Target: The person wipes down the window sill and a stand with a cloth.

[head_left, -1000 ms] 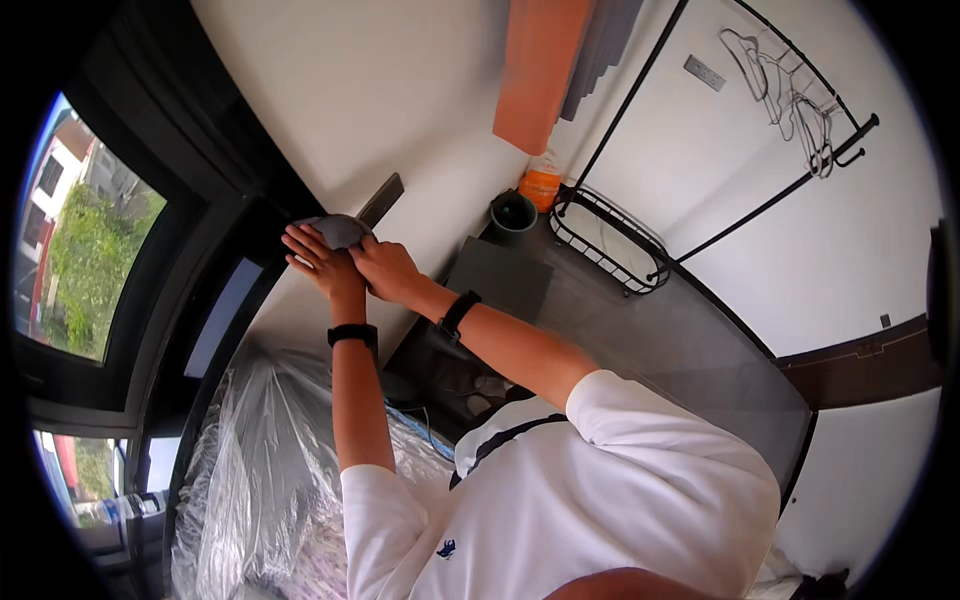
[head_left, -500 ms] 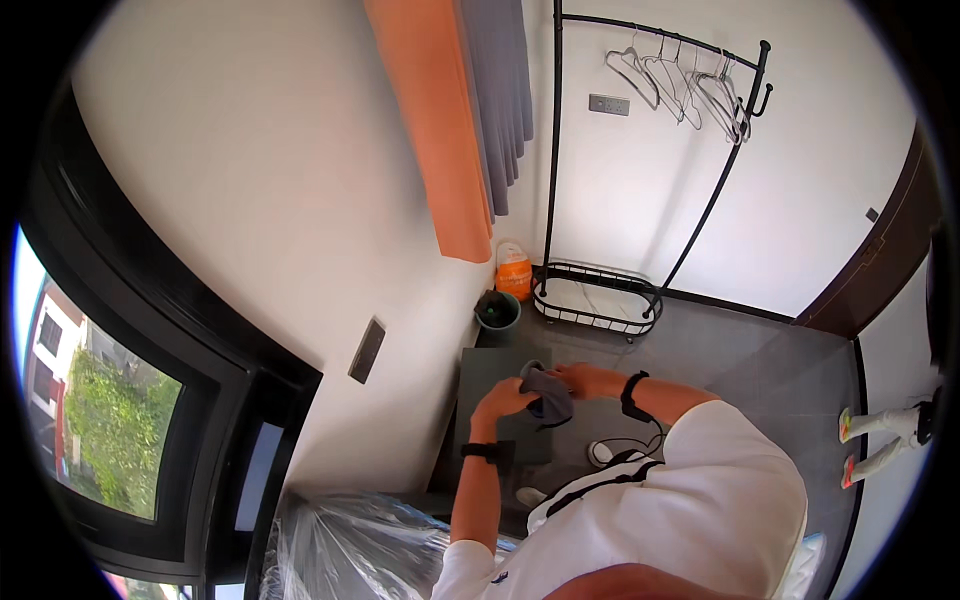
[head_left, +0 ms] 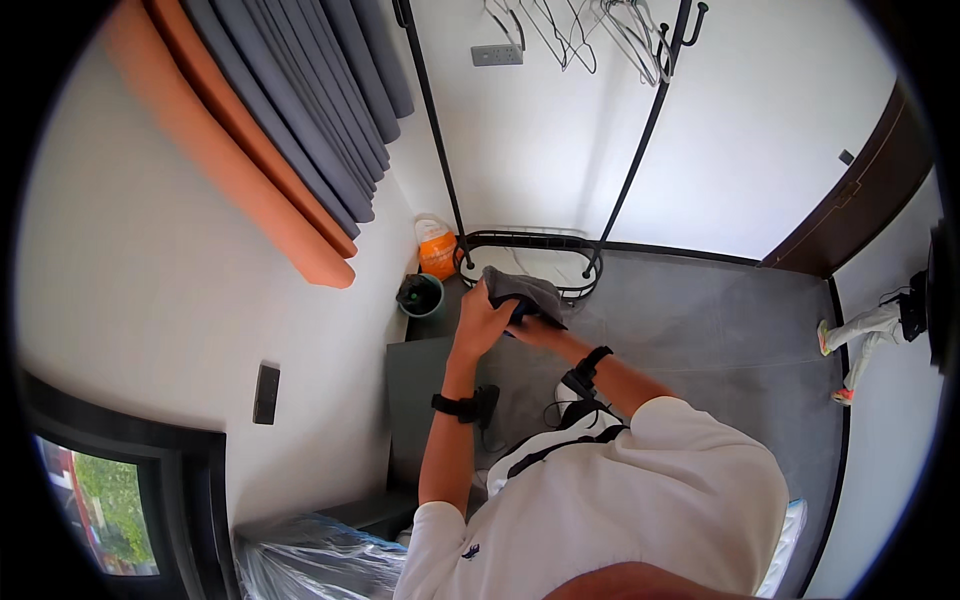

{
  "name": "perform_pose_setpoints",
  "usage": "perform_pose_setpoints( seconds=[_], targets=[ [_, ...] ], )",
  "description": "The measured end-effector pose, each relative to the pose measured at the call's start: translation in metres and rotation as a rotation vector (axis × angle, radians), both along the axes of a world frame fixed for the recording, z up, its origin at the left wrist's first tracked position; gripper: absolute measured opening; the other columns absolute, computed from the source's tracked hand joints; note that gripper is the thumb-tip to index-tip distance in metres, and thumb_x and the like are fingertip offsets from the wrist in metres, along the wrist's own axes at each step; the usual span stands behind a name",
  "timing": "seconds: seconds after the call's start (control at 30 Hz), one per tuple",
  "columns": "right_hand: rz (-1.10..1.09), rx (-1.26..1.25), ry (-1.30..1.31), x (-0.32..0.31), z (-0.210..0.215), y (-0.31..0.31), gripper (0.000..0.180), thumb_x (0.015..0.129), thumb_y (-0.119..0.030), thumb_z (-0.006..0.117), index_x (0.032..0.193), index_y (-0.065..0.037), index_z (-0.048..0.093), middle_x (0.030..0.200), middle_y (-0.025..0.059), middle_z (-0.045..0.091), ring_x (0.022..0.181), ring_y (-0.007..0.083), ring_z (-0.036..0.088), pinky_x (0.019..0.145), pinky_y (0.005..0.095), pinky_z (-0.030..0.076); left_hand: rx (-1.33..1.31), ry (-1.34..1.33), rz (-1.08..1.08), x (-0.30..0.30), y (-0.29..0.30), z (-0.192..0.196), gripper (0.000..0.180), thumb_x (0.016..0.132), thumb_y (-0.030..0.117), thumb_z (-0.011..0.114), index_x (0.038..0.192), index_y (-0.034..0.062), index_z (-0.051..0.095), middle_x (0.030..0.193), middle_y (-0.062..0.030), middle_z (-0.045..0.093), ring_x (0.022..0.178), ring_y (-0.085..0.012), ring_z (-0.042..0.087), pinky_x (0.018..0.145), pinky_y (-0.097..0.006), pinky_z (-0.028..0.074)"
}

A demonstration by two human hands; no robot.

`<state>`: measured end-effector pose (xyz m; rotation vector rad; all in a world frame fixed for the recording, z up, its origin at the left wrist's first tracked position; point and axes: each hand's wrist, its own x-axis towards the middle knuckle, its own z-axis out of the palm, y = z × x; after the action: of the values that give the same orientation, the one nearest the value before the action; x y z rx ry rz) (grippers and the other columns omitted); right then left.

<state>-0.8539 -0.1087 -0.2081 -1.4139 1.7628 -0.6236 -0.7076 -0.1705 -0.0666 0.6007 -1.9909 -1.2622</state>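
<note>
A soft grey cloth [head_left: 527, 288] with a dark blue part underneath is held up in front of me, over the floor near the clothes rack's base. My left hand [head_left: 482, 320] is closed on its left side, thumb pressed against the dark part. From below and to the right, my right hand [head_left: 537, 332] grips it too, its fingers partly hidden by the fabric. Both wrists wear black straps with a small dark device.
A black clothes rack [head_left: 630, 170] with several hangers stands ahead. Left of its base are an orange-and-white bag [head_left: 437, 252] and a bin [head_left: 427, 297]. A dark grey cabinet [head_left: 415, 370] is beside my left arm. Another person's legs [head_left: 865, 325] show at the right.
My view has swung, shifting the room leftward. Both hands have lifted the cloth away from above the cabinet toward the rack's base, and the cloth now spreads wider over them.
</note>
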Motion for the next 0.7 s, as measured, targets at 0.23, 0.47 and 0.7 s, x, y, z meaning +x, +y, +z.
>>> perform_pose_setpoints(
  seconds=[0.23,0.47,0.7],
  targets=[
    [-0.25,-0.101,-0.111,-0.105,0.025,0.0,0.046,0.091,-0.039,0.061,0.124,-0.005,0.058,0.11,0.0176,0.065,0.107,0.0326,0.059,0.094,0.0416,0.044,0.013,-0.189,0.328,-0.068,-0.024,-0.027,0.022,0.088,0.016,0.061,0.09,-0.0054,0.06,0.076,-0.0217,0.064,0.068,-0.0313,0.065,0.067,-0.039,0.049],
    [-0.177,-0.474,0.1,-0.146,-0.003,-0.041,0.032,0.084,-0.015,0.063,0.114,-0.002,0.061,0.114,0.0238,0.062,0.105,0.045,0.058,0.089,0.0462,0.047,0.148,-0.523,0.494,-0.082,-0.056,-0.076,0.042,0.098,0.034,0.04,0.098,-0.0016,0.063,0.095,-0.0272,0.063,0.091,-0.0459,0.059,0.077,-0.05,0.047],
    [-0.219,-0.222,0.008,-0.145,0.024,-0.088,0.043,0.08,-0.021,0.064,0.12,-0.003,0.064,0.109,0.0262,0.066,0.105,0.0411,0.061,0.093,0.0472,0.047,-0.039,-1.225,-0.079,-0.118,-0.084,-0.149,0.051,0.101,0.043,0.036,0.112,0.0018,0.063,0.11,-0.0202,0.067,0.096,-0.0358,0.068,0.079,-0.045,0.054]
  ],
)
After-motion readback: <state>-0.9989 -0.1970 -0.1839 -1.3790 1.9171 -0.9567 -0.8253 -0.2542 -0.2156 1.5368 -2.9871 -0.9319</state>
